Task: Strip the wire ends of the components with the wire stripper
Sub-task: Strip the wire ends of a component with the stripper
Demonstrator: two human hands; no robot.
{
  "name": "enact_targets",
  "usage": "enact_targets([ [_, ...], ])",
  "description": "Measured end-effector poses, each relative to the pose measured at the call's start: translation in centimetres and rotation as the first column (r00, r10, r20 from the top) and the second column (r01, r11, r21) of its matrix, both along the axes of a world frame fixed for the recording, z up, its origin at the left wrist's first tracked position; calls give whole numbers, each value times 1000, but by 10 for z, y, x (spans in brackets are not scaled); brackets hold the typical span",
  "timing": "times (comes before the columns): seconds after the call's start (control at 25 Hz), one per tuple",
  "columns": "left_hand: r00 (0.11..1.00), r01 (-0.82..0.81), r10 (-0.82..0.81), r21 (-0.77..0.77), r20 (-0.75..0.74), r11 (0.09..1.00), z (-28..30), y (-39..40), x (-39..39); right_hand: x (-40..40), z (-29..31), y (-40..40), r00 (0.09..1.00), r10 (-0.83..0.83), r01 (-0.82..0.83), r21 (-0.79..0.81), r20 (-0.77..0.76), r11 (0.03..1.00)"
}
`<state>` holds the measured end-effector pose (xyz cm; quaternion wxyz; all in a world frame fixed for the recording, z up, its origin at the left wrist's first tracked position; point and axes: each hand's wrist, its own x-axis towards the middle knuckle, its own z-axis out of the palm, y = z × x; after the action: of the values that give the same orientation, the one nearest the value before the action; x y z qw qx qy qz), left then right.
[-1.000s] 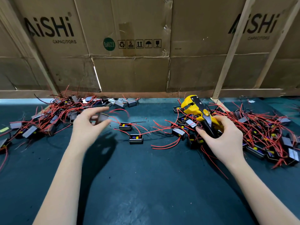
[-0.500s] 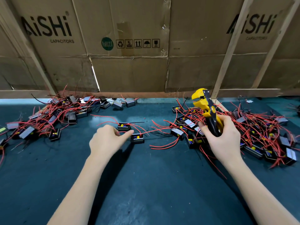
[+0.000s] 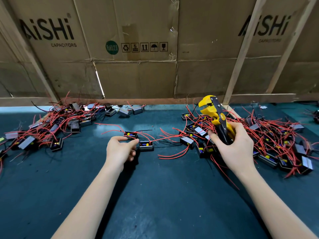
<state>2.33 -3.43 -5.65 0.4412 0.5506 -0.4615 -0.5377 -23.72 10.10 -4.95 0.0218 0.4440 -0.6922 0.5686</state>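
Teal matting (image 3: 155,195) runs bare under my forearms, which gives me room to work between the two heaps. My left hand (image 3: 120,150) sits low over it, fingers loosely curled with thumb and forefinger apart, holding nothing; its fingertips are just beside two loose units (image 3: 146,145), so I judge it is going for the next one to strip. My right hand (image 3: 236,147) wraps the handles of the stripper (image 3: 215,116) and keeps it upright, yellow jaws up and gaping, so a wire end can be fed straight in. Red wires (image 3: 172,153) trail from those units toward the right heap (image 3: 276,144), which lies behind and around that hand, close for picking. Farther left lies the other heap (image 3: 57,125), well apart, probably to separate done from undone. Cardboard (image 3: 138,75) walls off the back edge.
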Motion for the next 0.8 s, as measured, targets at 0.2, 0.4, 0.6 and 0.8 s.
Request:
enact_targets([
  [0.2,991,78,-58,-163,123,984,-2,4,-1,2,3,1,997,-32,35,49,-76,998],
  [0.4,876,342,-417,-299,-241,891,28,9,3,4,5,2,994,-10,16,48,-109,999],
  [0.6,612,678,-765,-364,-200,638,24,30,-11,4,1,1,963,-25,55,104,-267,993],
  [0.8,578,778,-816,-288,-24,559,13,36,-20,8,-6,-2,831,-58,172,157,-553,973],
])
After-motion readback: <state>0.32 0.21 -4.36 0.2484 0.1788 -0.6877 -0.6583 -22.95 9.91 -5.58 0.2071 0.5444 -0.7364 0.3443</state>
